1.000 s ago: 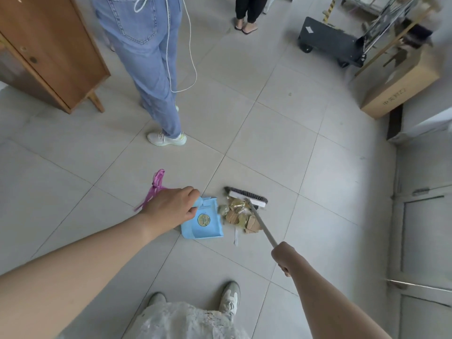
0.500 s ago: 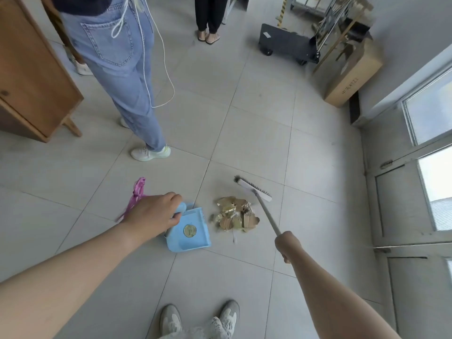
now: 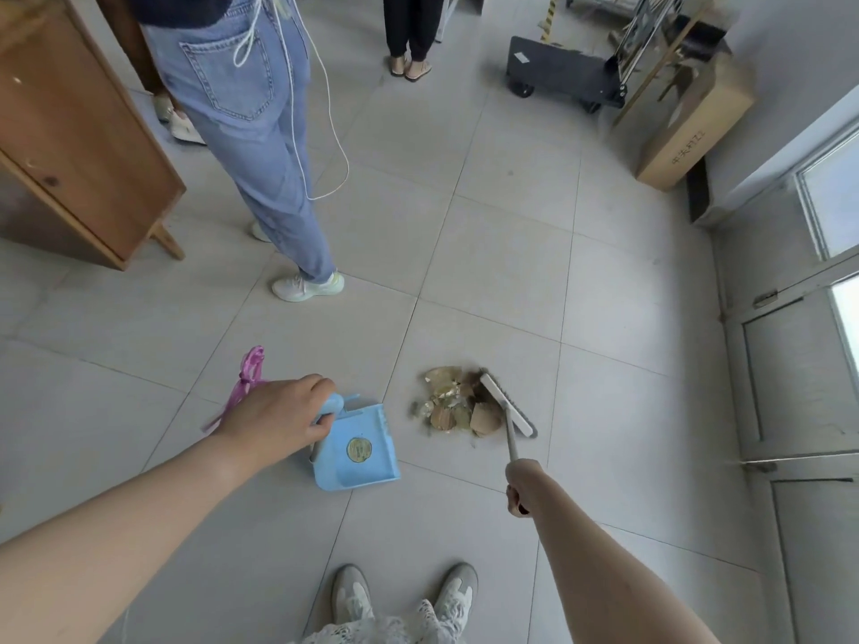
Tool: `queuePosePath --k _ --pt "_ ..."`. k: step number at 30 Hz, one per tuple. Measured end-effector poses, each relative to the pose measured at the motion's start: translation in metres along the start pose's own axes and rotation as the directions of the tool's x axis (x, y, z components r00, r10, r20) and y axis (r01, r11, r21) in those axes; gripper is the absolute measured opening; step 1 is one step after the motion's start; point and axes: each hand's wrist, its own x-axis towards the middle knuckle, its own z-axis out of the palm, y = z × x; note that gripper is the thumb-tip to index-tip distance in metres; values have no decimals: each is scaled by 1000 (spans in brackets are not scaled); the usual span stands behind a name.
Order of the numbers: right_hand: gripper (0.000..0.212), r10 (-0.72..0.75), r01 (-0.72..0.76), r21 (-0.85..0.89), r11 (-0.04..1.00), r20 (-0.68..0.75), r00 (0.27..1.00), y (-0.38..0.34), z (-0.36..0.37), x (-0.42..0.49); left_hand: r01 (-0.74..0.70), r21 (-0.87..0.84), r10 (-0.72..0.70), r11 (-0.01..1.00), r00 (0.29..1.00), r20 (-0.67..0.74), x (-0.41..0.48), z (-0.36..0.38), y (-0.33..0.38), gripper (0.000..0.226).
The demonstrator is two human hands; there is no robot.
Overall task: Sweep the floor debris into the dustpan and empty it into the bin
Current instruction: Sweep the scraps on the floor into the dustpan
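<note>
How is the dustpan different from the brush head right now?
The dustpan is light blue and box-shaped; the brush head is a long white bar with dark bristles. The dustpan lies apart from the debris, to its left, while the brush head sits against the pile's right side. The left hand grips the dustpan close by its handle; the right hand holds the brush by a long handle. Both rest on the floor.

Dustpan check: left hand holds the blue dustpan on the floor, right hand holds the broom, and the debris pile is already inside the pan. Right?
Not quite. The head view shows the debris pile lying on the tile beside the blue dustpan, not inside it. The rest stands: left hand holds the pan, right hand the broom.
</note>
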Motion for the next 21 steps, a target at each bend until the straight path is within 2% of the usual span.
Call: queuePosePath --k 2,4,9,14,16,18,21 --pt "23 -8 8 39 999 -12 1000 -5 -1 -8 -8 5 8 1000 1000 -2 0 -1 4 22" --pt "23 49 -39 162 986 -62 997 -7 -10 -12 -25 20 25 999 1000 -10 -1 -3 6 21" --pt "31 62 -41 162 986 -122 991 -2 -40 -11 7 16 -6 1000 999 -44 -2 -12 11 22" --pt "15 62 -34 210 977 -128 990 -5 -53 -27 29 0 -29 1000 998 -57 2 -17 20 21" --pt "20 51 -32 189 982 -99 994 -4 -52 -28 25 -6 -25 1000 998 -58 4 -18 26 22" --pt "34 51 -37 201 979 -68 996 -4 -52 -20 16 3 -16 1000 999 -52 7 -17 31 24" --pt "35 13 -3 262 965 -37 999 -6 -50 -9 3 9 -2 1000 998 -58 10 -14 37 23"
